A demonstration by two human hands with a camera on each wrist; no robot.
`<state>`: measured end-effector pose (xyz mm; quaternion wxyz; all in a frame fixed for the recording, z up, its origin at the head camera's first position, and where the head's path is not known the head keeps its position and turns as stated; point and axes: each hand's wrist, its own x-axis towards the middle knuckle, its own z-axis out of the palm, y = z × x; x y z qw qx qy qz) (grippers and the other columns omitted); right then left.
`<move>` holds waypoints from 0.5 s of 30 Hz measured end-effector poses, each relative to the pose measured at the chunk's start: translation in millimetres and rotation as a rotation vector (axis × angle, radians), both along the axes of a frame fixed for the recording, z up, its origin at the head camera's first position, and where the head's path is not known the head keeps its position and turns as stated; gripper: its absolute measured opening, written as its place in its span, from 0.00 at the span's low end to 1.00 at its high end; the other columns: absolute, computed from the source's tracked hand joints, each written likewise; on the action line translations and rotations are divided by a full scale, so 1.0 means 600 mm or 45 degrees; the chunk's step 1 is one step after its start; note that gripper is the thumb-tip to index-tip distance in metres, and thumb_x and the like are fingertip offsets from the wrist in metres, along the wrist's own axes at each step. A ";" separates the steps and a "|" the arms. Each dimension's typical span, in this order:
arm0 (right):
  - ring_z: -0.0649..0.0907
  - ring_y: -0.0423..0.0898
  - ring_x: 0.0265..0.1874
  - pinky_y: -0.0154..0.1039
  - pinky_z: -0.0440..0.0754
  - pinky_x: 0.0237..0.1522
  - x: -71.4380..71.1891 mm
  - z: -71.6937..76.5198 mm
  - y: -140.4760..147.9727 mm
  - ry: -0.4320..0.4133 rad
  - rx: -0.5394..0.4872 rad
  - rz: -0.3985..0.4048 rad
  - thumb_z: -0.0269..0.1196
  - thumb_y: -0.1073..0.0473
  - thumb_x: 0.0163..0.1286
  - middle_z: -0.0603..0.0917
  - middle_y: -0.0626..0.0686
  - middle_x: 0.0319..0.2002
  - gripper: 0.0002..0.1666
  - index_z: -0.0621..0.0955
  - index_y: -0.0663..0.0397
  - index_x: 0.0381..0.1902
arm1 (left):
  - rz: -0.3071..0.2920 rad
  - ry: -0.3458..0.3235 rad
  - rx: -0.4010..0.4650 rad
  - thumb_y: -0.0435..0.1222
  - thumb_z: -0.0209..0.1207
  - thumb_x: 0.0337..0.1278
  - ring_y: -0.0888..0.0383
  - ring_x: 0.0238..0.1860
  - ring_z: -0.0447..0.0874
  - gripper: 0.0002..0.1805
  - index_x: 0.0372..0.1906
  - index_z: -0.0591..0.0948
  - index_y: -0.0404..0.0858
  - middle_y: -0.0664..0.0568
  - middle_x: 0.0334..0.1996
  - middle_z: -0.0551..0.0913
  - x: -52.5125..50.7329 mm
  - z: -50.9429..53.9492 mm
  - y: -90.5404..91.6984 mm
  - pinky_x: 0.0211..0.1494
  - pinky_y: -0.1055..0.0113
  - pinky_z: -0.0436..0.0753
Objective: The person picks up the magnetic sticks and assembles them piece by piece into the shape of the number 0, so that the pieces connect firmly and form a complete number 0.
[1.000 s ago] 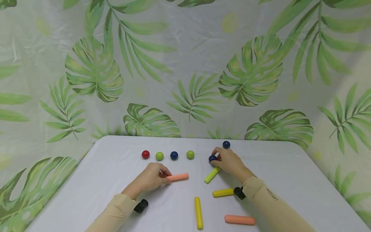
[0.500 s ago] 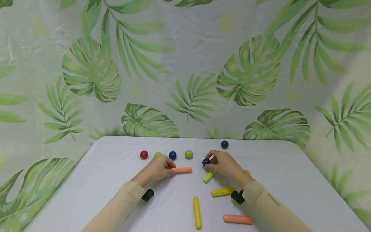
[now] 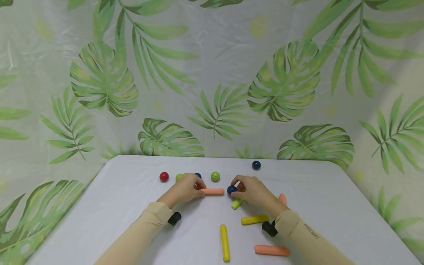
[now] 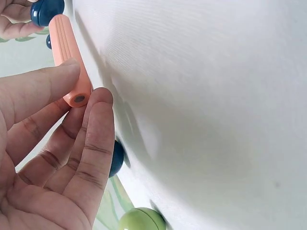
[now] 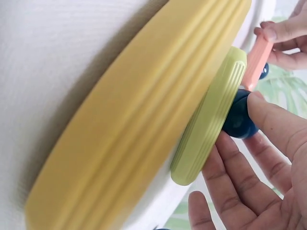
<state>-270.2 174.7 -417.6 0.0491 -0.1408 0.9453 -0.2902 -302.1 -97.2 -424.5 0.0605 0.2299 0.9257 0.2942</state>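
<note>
My left hand (image 3: pixel 187 188) pinches one end of an orange stick (image 3: pixel 213 191) between thumb and fingers; the stick points right. In the left wrist view the thumb lies on the orange stick (image 4: pixel 69 52). My right hand (image 3: pixel 254 190) pinches a dark blue ball (image 3: pixel 231 190), a small distance from the stick's free end in the head view. A light green stick (image 3: pixel 237 203) lies below the right fingers, partly hidden by them. The right wrist view shows the blue ball (image 5: pixel 239 115) between thumb and fingers, behind the green stick (image 5: pixel 211 120).
Behind my left hand are a red ball (image 3: pixel 163 176), a green ball (image 3: pixel 179 177), a partly hidden blue ball (image 3: pixel 198 175) and another green ball (image 3: pixel 215 176). A blue ball (image 3: pixel 256 165) sits farther back. Yellow sticks (image 3: pixel 225 243) and orange sticks (image 3: pixel 272 250) lie nearer.
My left hand has moved right and away from me with the orange stick, which now lies more level. My right hand has brought the blue ball left and slightly nearer.
</note>
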 end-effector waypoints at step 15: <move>0.81 0.42 0.31 0.37 0.82 0.37 0.006 0.000 0.003 -0.032 0.014 -0.020 0.76 0.56 0.70 0.88 0.47 0.36 0.16 0.85 0.49 0.52 | -0.014 0.003 -0.001 0.31 0.75 0.61 0.60 0.41 0.82 0.05 0.40 0.93 0.41 0.55 0.37 0.90 -0.001 0.009 0.019 0.51 0.60 0.85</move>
